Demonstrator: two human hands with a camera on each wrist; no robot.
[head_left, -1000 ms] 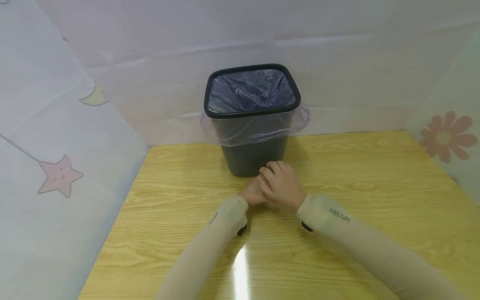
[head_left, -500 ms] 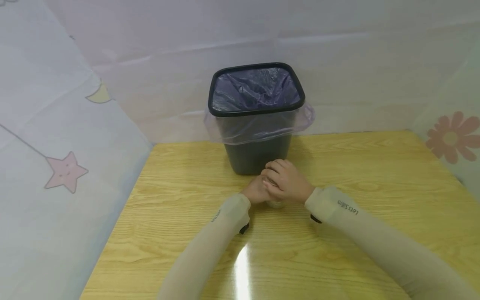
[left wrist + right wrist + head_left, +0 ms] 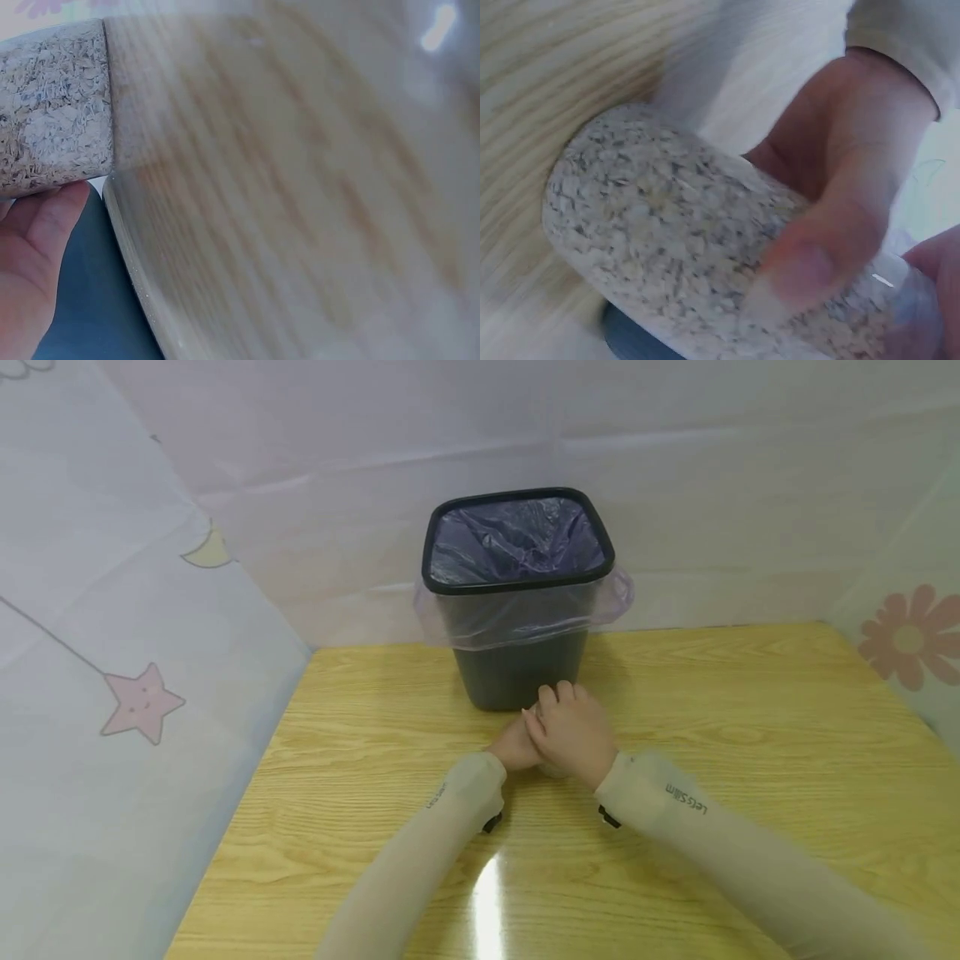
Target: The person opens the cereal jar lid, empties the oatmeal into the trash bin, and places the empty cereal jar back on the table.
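Observation:
A clear container of pale oat-like flakes (image 3: pixel 667 225) stands on the wooden table (image 3: pixel 750 735), just in front of the bin. Both hands hide nearly all of it in the head view, where only a sliver of the container (image 3: pixel 552 770) shows. My left hand (image 3: pixel 517 745) grips its side, thumb (image 3: pixel 832 247) across the wall. My right hand (image 3: pixel 570 727) is curled over its top. The left wrist view shows the container (image 3: pixel 52 112) above my left palm (image 3: pixel 30 262). A lid is not visible.
A dark bin (image 3: pixel 517 668) lined with a purple plastic bag (image 3: pixel 517 539) stands at the table's back edge, right behind the hands. Pale printed cloth walls close in the left (image 3: pixel 142 702), back and right sides. Bare tabletop lies on both sides.
My right hand has turned over the container's top, its wrist swinging left and toward me. The left hand keeps its hold. The container stays in place.

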